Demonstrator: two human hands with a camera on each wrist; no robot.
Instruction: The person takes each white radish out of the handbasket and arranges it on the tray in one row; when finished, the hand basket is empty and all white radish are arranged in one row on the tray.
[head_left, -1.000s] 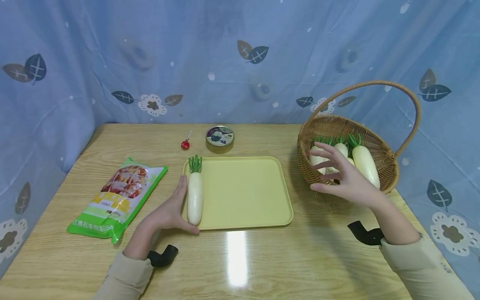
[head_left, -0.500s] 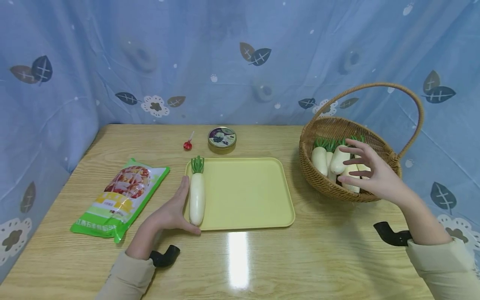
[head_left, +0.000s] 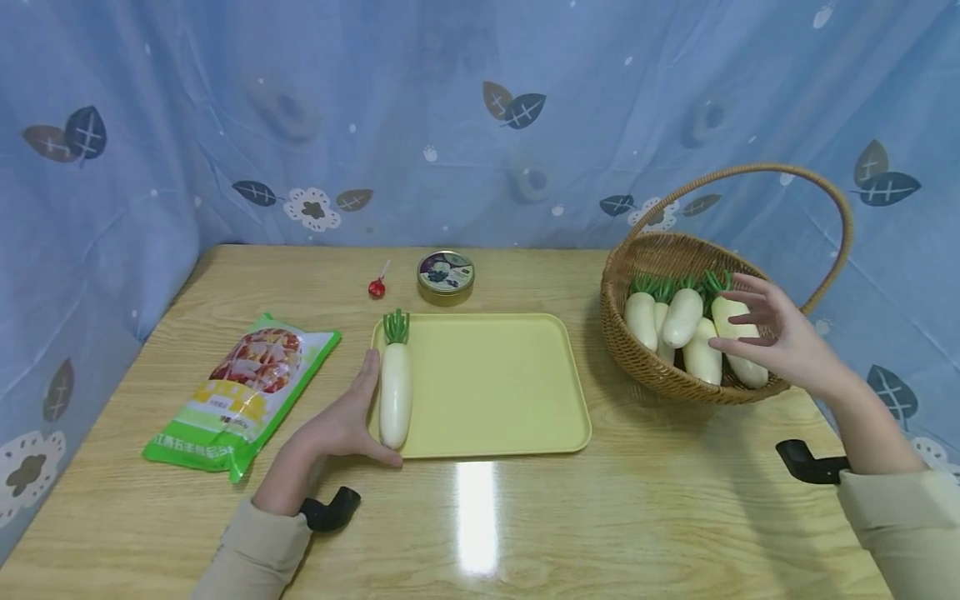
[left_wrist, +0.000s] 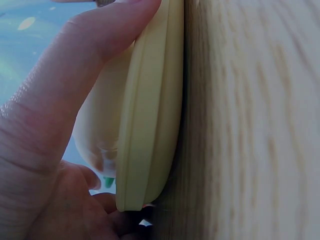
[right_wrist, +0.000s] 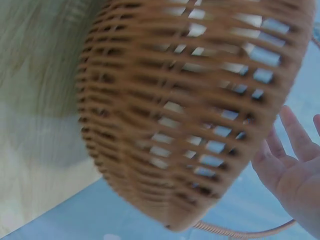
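A white radish (head_left: pixel 395 396) with a green top lies along the left side of a yellow tray (head_left: pixel 495 387). My left hand (head_left: pixel 341 425) rests against the tray's near left corner, thumb along the front rim and straight fingers beside the left edge. In the left wrist view the thumb touches the tray's rim (left_wrist: pixel 142 125). At the right, a wicker basket (head_left: pixel 652 371) holds several more white radishes (head_left: pixel 684 319). My right hand (head_left: pixel 787 337), fingers spread and holding nothing, hovers over the basket's right side, partly covering the rightmost radish (head_left: pixel 738 333).
A green-edged food bag (head_left: pixel 243 400) lies left of the tray. Behind the tray are a red lollipop (head_left: pixel 377 288) and a round tin (head_left: pixel 446 277). The basket's tall handle (head_left: pixel 750 169) arches up at the right, near a blue curtain (head_left: pixel 420 125).
My right hand has moved right across the basket, from its left radishes to above the rightmost one. The left hand and the radish on the tray have stayed in place.
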